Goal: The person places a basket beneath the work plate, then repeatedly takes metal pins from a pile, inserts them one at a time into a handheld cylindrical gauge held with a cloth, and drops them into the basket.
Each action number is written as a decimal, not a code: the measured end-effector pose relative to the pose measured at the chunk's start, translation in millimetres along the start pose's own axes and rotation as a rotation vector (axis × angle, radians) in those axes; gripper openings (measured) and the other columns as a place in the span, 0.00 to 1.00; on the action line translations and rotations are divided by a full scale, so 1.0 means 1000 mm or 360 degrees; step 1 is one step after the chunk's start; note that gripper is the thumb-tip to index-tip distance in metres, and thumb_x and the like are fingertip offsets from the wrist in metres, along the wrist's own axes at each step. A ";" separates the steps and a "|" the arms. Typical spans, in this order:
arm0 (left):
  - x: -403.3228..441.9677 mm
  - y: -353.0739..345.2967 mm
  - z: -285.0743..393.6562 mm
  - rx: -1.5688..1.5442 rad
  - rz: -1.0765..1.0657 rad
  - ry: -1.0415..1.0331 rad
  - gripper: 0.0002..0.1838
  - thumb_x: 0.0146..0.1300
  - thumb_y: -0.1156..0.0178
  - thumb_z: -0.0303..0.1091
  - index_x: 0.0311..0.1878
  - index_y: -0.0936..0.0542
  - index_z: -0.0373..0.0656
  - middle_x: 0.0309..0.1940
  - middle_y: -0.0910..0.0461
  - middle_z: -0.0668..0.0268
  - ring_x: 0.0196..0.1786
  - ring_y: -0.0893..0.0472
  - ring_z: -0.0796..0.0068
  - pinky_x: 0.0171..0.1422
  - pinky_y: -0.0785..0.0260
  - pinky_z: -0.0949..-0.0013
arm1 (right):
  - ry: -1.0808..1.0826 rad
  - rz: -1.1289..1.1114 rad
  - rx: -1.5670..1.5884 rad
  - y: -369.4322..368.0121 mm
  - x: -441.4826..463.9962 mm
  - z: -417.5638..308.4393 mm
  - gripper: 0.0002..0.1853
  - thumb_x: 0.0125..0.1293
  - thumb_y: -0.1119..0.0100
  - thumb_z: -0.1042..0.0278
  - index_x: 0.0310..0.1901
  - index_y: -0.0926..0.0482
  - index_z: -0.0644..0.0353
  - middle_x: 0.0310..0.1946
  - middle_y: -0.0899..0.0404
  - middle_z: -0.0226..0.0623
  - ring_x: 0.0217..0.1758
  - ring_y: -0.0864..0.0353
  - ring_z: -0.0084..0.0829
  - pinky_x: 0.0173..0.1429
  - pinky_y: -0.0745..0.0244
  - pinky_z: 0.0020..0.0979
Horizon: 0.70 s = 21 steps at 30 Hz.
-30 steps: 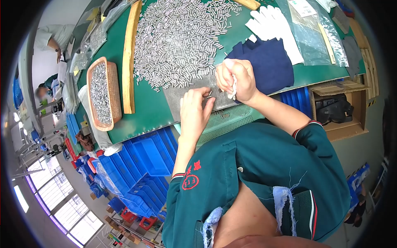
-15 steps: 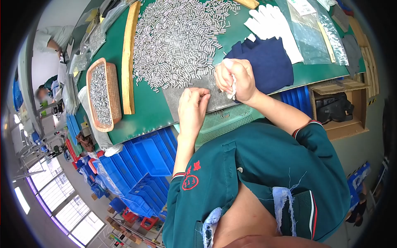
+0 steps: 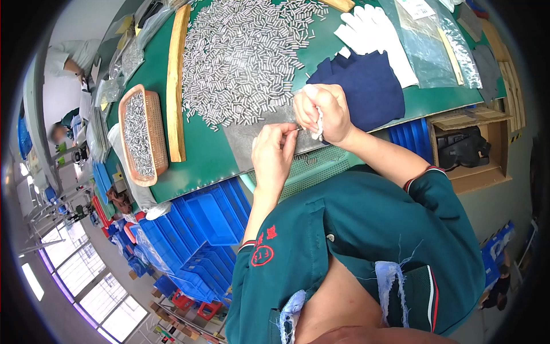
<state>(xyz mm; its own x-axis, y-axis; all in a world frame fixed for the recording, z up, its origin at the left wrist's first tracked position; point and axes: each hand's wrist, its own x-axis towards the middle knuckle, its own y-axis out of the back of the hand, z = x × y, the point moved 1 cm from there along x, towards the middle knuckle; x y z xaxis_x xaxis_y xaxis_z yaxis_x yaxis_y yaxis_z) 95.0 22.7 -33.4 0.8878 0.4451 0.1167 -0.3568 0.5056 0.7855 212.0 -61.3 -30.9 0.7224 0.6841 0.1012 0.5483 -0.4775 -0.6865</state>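
our left hand pinches a small silvery metal pin, our right hand clenches a crumpled white cloth.

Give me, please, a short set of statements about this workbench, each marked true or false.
1. A wooden strip lies between the orange basket and the pile of loose metal pins. True.
2. The orange basket is empty. False: it holds many small metal pieces.
3. The right hand is closed around something white. True.
4. The left hand lies flat with fingers spread. False: its thumb and fingertips pinch a small pin.
5. A white glove lies beyond the navy cloth. True.
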 end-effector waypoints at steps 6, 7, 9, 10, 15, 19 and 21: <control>0.000 -0.002 -0.001 0.0001 0.0008 0.0023 0.05 0.51 0.37 0.28 0.32 0.22 0.45 0.26 0.25 0.70 0.24 0.27 0.75 0.35 0.38 0.71 | -0.0012 0.0033 0.0085 0.001 -0.001 0.000 0.23 0.66 0.64 0.65 0.11 0.42 0.59 0.06 0.42 0.33 0.08 0.47 0.21 0.15 0.46 0.24; -0.001 -0.002 -0.001 0.0009 0.0017 0.0010 0.05 0.51 0.37 0.28 0.32 0.22 0.45 0.26 0.26 0.70 0.24 0.27 0.75 0.35 0.38 0.71 | -0.0011 0.0037 0.0108 0.001 -0.001 -0.001 0.23 0.66 0.64 0.65 0.11 0.42 0.58 0.06 0.42 0.33 0.08 0.47 0.21 0.15 0.46 0.25; -0.001 -0.002 -0.001 0.0016 0.0018 0.0009 0.05 0.51 0.37 0.28 0.32 0.23 0.45 0.26 0.26 0.70 0.25 0.27 0.75 0.35 0.38 0.71 | -0.0010 0.0044 0.0113 0.001 -0.001 -0.001 0.23 0.66 0.64 0.65 0.11 0.42 0.58 0.06 0.42 0.32 0.08 0.47 0.21 0.15 0.47 0.25; 0.000 -0.001 0.000 0.0023 0.0020 0.0004 0.05 0.51 0.37 0.28 0.32 0.23 0.45 0.26 0.26 0.70 0.25 0.27 0.75 0.35 0.38 0.71 | -0.0006 0.0048 0.0118 0.001 -0.001 -0.001 0.23 0.66 0.64 0.65 0.10 0.42 0.58 0.06 0.42 0.32 0.08 0.47 0.21 0.15 0.47 0.25; -0.001 -0.001 -0.001 0.0107 0.0046 -0.0078 0.05 0.51 0.37 0.28 0.31 0.23 0.45 0.26 0.26 0.69 0.25 0.27 0.73 0.35 0.38 0.70 | 0.0331 -0.0190 -0.0312 0.002 -0.004 0.009 0.24 0.65 0.63 0.65 0.10 0.42 0.59 0.06 0.41 0.32 0.08 0.46 0.21 0.15 0.47 0.24; 0.000 0.000 0.001 0.0108 0.0041 -0.0099 0.06 0.51 0.38 0.27 0.32 0.23 0.44 0.27 0.25 0.69 0.26 0.26 0.72 0.36 0.37 0.69 | 0.0345 -0.0196 -0.0396 0.001 -0.002 0.005 0.24 0.65 0.63 0.64 0.10 0.42 0.59 0.06 0.42 0.32 0.08 0.45 0.21 0.15 0.47 0.24; 0.000 -0.002 -0.001 0.0071 0.0031 -0.0086 0.06 0.51 0.38 0.27 0.32 0.23 0.44 0.27 0.25 0.68 0.27 0.26 0.72 0.36 0.37 0.69 | -0.0030 0.0121 0.0059 0.000 0.000 0.001 0.23 0.66 0.64 0.63 0.12 0.43 0.58 0.06 0.43 0.32 0.08 0.47 0.21 0.15 0.47 0.24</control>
<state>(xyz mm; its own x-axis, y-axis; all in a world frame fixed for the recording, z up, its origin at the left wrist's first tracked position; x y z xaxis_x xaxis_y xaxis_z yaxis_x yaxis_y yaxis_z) 95.3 23.1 -35.3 0.8956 0.4136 0.1640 -0.3620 0.4631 0.8090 211.8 -60.4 -31.0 0.7531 0.6570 0.0345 0.4760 -0.5079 -0.7180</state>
